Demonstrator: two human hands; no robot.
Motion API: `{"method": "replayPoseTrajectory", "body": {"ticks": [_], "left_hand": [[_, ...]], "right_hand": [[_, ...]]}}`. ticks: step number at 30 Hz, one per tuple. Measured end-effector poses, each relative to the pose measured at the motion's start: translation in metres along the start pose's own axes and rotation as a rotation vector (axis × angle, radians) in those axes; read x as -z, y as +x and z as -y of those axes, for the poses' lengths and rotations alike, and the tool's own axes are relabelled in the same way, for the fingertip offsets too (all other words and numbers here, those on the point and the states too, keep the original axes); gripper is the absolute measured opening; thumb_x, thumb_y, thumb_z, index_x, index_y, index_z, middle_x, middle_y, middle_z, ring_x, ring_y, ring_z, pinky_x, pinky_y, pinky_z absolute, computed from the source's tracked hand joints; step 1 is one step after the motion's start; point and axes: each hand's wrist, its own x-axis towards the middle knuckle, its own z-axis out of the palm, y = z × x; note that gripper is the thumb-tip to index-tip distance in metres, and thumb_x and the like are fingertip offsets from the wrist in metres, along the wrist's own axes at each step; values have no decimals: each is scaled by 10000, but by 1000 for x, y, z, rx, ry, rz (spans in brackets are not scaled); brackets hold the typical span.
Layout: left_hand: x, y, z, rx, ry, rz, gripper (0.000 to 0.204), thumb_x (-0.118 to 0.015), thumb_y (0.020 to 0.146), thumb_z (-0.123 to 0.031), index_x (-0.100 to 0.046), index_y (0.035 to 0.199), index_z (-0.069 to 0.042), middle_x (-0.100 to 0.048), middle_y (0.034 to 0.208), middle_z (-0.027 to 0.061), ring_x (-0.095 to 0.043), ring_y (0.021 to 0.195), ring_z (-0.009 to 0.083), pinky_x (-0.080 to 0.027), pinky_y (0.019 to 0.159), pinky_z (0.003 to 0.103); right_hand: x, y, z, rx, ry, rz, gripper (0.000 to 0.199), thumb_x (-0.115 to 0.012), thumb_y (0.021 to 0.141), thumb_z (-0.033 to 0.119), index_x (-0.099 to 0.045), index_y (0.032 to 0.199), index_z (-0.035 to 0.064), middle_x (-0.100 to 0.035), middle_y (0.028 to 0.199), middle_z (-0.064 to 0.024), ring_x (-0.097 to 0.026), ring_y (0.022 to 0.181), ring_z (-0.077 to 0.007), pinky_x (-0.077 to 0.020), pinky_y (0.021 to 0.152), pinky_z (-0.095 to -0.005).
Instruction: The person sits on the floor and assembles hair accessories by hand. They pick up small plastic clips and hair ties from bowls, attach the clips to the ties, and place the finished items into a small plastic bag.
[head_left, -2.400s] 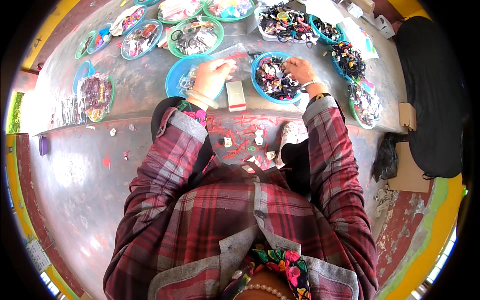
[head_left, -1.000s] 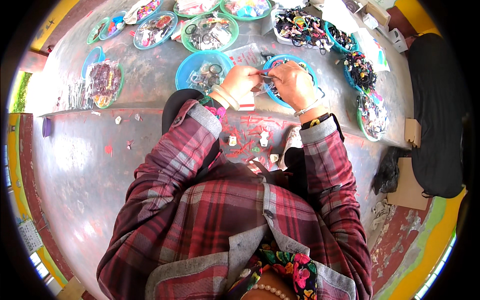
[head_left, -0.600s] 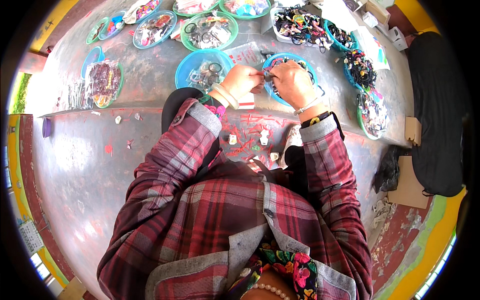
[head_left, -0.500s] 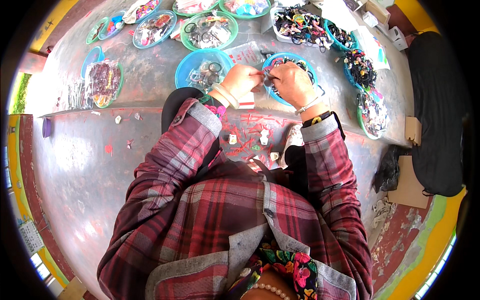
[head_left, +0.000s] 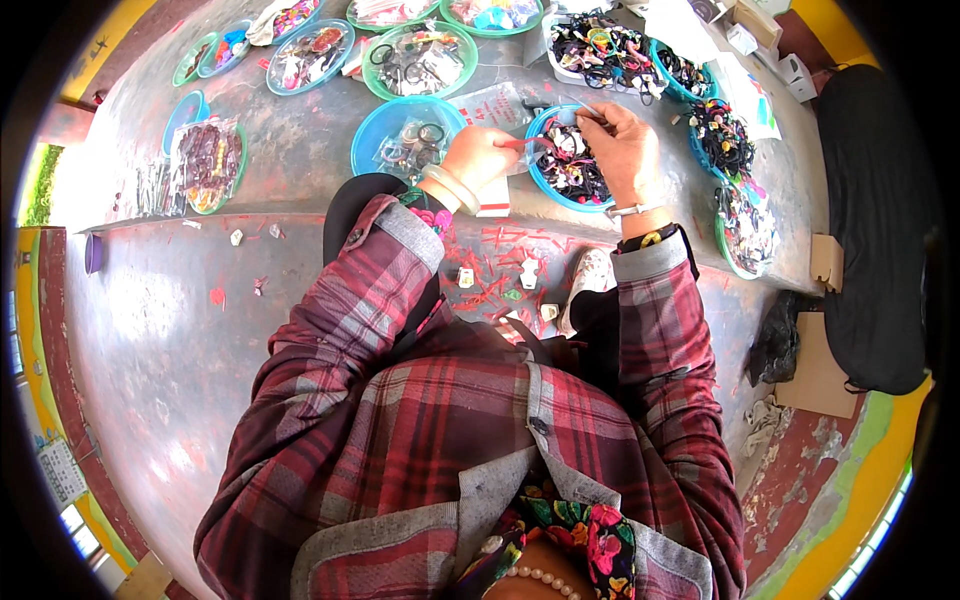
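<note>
While my left hand [head_left: 480, 158] clamps its fingers on a red strip [head_left: 518, 143] and my right [head_left: 622, 160] seemingly pinches a slim piece [head_left: 583, 106], I judge this 2-handed handling, next needing steady grips.

From my end I see a red strip [head_left: 533, 142], its left end pinched by the left hand [head_left: 478, 160], stretching out over the near-left rim of a round blue basin [head_left: 560, 201]. A thin, pale piece [head_left: 588, 109], its kind too small for me to tell, slants from the right hand's [head_left: 625, 155] fingertips above the far rim. The basin, filled with tangled dark bands and white and pink bits, sits near the ledge's [head_left: 300, 170] front edge.
</note>
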Motion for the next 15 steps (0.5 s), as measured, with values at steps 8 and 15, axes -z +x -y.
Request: {"method": "replayPoseTrajectory", "body": {"ticks": [8,15], "left_hand": [[-2,-3,-8,129,-185,-2,202,-630,730,-104,-650,865,44,-639,766,51,-573,723,94,-443,668,216],[-1,3,3,164,-365,63,180,-637,745,-64,-626,889,42,-627,789,52,-579,717,101,-456,669,216]], "right_hand": [[-25,-16,7,607,-350,-9,142,-601,698,52,-627,836,77,-599,808,-86,-591,739,-277,-486,642,-351],[-34,-16,-6,667,-457,77,136,-581,709,82,-619,838,91,-589,788,-63,-592,732,-267,-480,631,-366]]}}
